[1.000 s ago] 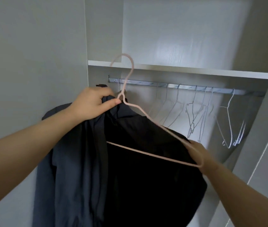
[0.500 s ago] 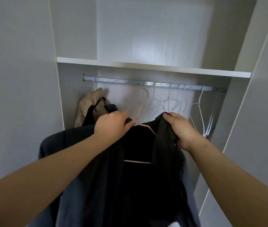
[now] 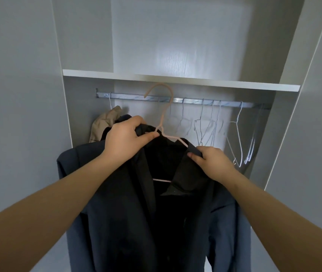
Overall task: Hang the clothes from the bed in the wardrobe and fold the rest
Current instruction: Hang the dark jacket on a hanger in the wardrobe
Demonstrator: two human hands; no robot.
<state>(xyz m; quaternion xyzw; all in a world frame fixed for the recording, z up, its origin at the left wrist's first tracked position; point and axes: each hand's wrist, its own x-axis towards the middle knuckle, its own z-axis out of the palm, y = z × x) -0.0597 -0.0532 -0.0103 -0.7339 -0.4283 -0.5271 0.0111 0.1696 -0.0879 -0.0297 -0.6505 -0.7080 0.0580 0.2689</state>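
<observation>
So the dark jacket (image 3: pixel 128 203) you're working on is already on the pink hanger (image 3: pixel 163 116), held up in front of the open wardrobe (image 3: pixel 175 77) and not on the rail (image 3: pixel 175 99) yet. You can see the hanger's bottom bar peeking out inside the open front and one shoulder wire showing on the right side of the collar. Your left hand (image 3: pixel 125 141) is clamped around the collar right at the base of the hook, thumb and fingers pinching fabric and hanger together, and your right hand (image 3: pixel 211 160) is gripping the right lapel, looks like you're tugging it square over the hanger's shoulder. The jacket's left shoulder sticks out past your left forearm, so it may not be sitting even. I'd say you're at the tail end of dressing the hanger, with the actual hanging step next. The hook is up near the rail's height with its open end facing left, but I can't tell how far in front of it. For the next move you'll want to lift the hook over the rail and drop it on. There's a gap on the rail between the tan garment (image 3: pixel 105 122) hanging at the far left and the bunch of empty wire hangers (image 3: pixel 211 126) to the right, so aim there and you shouldn't tangle with anything.
</observation>
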